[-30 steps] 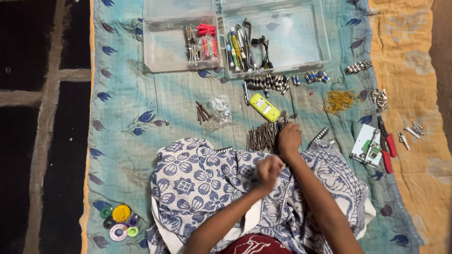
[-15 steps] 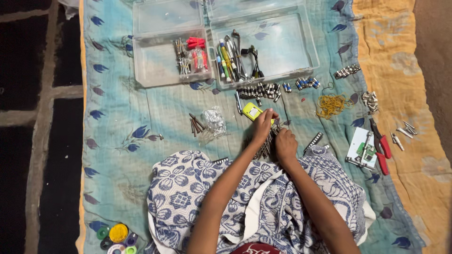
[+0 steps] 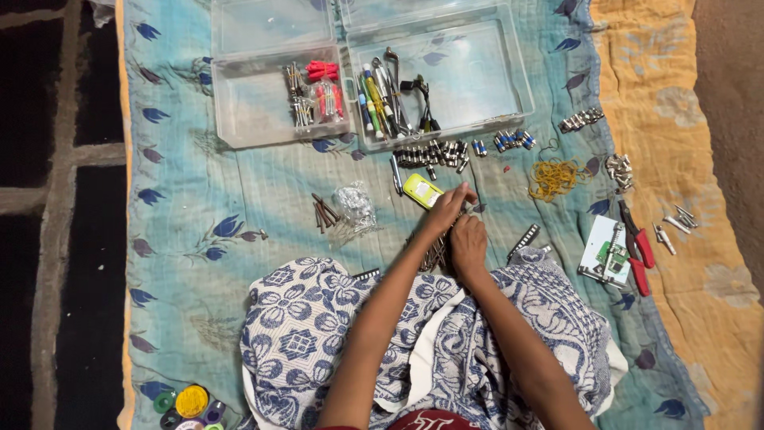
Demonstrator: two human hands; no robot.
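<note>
both hands have closed in on the bundle of metal rods since the earlier frame, where the left hand lay nearer the body, apart from the right. left hand now sits at the far end of the bundle of metal rods, fingers curled about its tip; right hand lies just beside it on the right, pressed to the bundle's side. the hands touch each other; how firmly either one clamps the rods cannot be told.

the bundle lies on the blue quilt at the far edge of the patterned cloth over the lap. its long axis runs near to far, tilted slightly right. the left hand is nearer the far tip.

a yellow-green case lies just left of the left hand. a row of small metal parts lies farther off, with two clear plastic trays beyond. open quilt lies to the left, past a crumpled plastic bag. red-handled pliers lie well apart at right.
</note>
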